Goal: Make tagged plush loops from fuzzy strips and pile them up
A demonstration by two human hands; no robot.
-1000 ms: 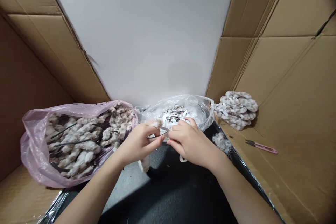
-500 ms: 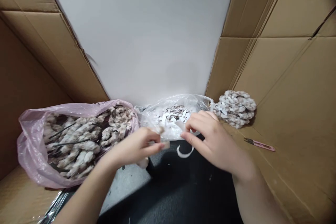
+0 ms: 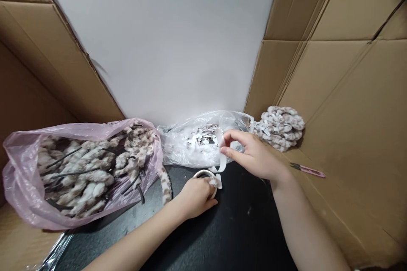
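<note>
My left hand (image 3: 197,197) is low over the black table, its fingers curled round a white ring-shaped roll of tape (image 3: 203,172). A small white tab sticks out beside its fingertips, and part of the roll is hidden behind the hand. Pinched between thumb and forefinger of my right hand (image 3: 249,152), a white strip of tape (image 3: 223,163) hangs and curls down toward the roll. Just behind these hands lies a clear plastic bag (image 3: 178,152) holding many white paper-like pieces (image 3: 203,135). A spotted fuzzy strip (image 3: 165,186) lies left of my left hand.
A pink plastic bag (image 3: 22,152) full of fuzzy spotted strips with dark stems stands at left. At right are a bundle of fuzzy strips (image 3: 282,129) and pink-handled snips (image 3: 308,170). Cardboard walls (image 3: 356,106) flank the black table (image 3: 248,228); a white panel (image 3: 171,42) rises behind.
My left hand has moved down and right onto the roll. My right hand keeps its pinch on the strip, which now hangs straighter. The fuzzy strip on the table has come into fuller view.
</note>
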